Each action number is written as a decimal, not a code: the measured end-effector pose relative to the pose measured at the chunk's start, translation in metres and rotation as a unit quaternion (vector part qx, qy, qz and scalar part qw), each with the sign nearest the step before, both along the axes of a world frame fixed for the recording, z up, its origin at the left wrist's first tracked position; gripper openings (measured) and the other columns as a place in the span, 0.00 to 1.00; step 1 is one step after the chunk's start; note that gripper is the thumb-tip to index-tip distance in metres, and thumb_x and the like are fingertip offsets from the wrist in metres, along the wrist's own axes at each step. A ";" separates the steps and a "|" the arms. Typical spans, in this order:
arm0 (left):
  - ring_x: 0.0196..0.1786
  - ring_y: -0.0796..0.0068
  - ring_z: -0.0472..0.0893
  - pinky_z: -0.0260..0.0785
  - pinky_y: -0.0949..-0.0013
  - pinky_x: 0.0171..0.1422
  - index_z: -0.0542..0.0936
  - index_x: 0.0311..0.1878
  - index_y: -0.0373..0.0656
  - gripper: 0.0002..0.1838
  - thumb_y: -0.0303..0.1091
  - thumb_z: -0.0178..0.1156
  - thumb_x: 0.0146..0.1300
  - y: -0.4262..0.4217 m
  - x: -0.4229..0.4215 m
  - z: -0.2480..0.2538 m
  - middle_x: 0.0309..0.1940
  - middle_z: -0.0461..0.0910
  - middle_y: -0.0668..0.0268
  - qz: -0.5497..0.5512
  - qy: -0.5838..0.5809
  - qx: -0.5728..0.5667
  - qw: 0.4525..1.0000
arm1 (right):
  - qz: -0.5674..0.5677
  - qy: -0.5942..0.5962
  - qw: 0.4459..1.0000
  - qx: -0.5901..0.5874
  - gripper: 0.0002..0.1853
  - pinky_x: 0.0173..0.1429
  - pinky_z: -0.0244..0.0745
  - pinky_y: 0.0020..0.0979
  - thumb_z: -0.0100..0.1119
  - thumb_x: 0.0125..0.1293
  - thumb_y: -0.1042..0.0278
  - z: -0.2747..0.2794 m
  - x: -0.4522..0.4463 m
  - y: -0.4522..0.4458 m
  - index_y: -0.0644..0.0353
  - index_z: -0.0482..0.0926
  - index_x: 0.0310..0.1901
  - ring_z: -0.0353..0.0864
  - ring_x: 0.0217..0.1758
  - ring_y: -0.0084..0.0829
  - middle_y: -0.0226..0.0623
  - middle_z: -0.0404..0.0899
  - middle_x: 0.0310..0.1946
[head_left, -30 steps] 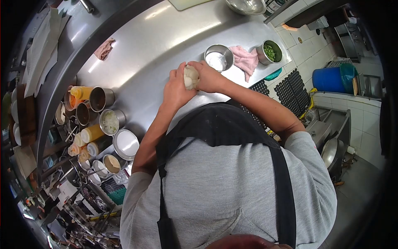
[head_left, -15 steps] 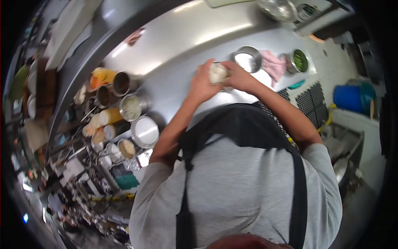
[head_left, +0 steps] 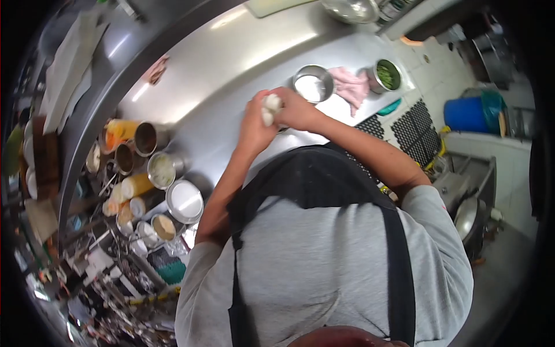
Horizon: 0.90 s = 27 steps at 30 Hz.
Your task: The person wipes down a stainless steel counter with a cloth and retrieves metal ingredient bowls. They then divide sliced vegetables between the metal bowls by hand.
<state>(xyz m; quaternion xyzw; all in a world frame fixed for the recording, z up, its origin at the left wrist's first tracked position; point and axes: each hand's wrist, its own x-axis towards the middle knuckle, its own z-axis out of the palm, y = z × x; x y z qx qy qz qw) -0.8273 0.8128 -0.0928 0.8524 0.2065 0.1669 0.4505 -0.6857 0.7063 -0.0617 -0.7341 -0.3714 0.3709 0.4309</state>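
A pale, lumpy white mass (head_left: 270, 110), perhaps dough, is squeezed between my two hands above the steel counter (head_left: 208, 115). My left hand (head_left: 254, 122) wraps round its left side, fingers curled over the top. From the right, my right hand (head_left: 296, 109) closes on the same mass. Just beyond my right hand stands a round steel pot (head_left: 313, 84) with a pale, shiny inside. A pink cloth (head_left: 350, 88) lies beside that pot, and a steel container of chopped greens (head_left: 386, 75) is at its right.
At the left stand squeeze bottles (head_left: 136, 185), steel containers (head_left: 163, 170) and a white round tub (head_left: 184, 200). A steel bowl (head_left: 351, 10) and a pale board (head_left: 277, 6) are at the far edge. A brownish cloth (head_left: 156, 70) lies at the back left.
The view swung and came partly back. The white mass, a rounded ball in both hands earlier, now looks narrower and bulges in lumps between my fingers.
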 end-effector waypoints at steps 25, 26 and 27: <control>0.43 0.64 0.88 0.83 0.60 0.55 0.77 0.77 0.41 0.41 0.35 0.77 0.59 0.070 -0.018 0.020 0.64 0.82 0.50 -0.021 0.124 -0.049 0.991 | -0.026 -0.123 0.992 -0.019 0.35 0.73 0.80 0.40 0.72 0.72 0.62 0.038 0.095 -0.067 0.58 0.74 0.79 0.83 0.73 0.42 0.55 0.77 0.74; 0.42 0.64 0.87 0.83 0.60 0.54 0.77 0.76 0.41 0.40 0.35 0.77 0.58 0.058 -0.024 0.023 0.61 0.83 0.50 -0.034 0.144 -0.032 0.988 | 0.050 -0.171 0.984 -0.015 0.39 0.74 0.80 0.41 0.75 0.68 0.61 0.029 0.082 -0.061 0.58 0.72 0.79 0.82 0.73 0.45 0.57 0.74 0.76; 0.43 0.62 0.87 0.83 0.59 0.54 0.75 0.77 0.41 0.43 0.35 0.79 0.56 0.047 -0.026 0.032 0.62 0.80 0.50 -0.052 0.176 0.008 0.983 | 0.076 -0.199 0.977 -0.026 0.45 0.74 0.79 0.43 0.79 0.63 0.61 0.026 0.062 -0.054 0.58 0.70 0.80 0.81 0.74 0.48 0.58 0.72 0.77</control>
